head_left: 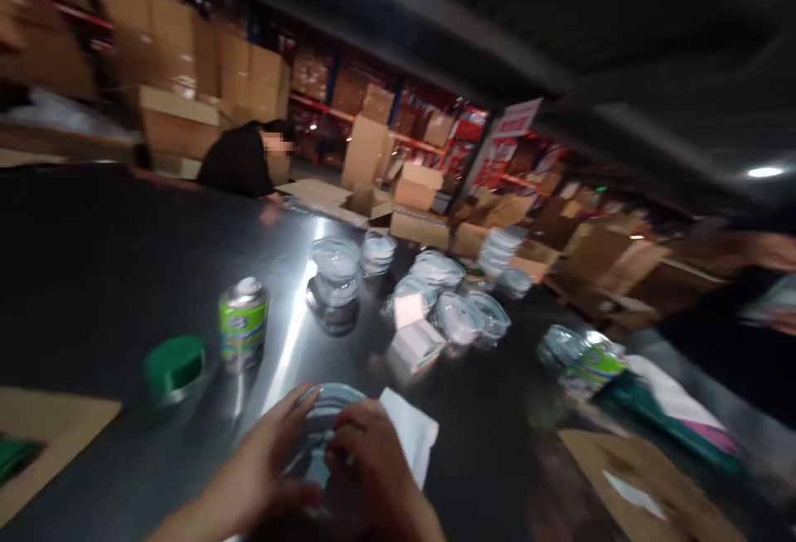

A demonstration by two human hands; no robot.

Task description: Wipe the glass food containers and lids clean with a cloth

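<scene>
A clear round plastic container (339,393) with a pale rim is in front of me at the bottom middle. My left hand (264,463) curves around its left side, fingers on the rim and thumb lower down. Over its right part my right hand (373,451) bends its fingers inward; blur and the knuckles hide what they pinch, if anything. White paper or a white flap (414,434) lies just right of this hand. Left of the hands stand a can with a green label (242,326) and a green round lid or tub (175,366).
Several clear containers (457,318) stand in groups across the dark table (93,277). A small white box (418,347) is nearer. Packets (672,418) and cardboard (659,484) lie right. A person (236,161) bends at the far edge; another person's sleeve (740,335) shows right.
</scene>
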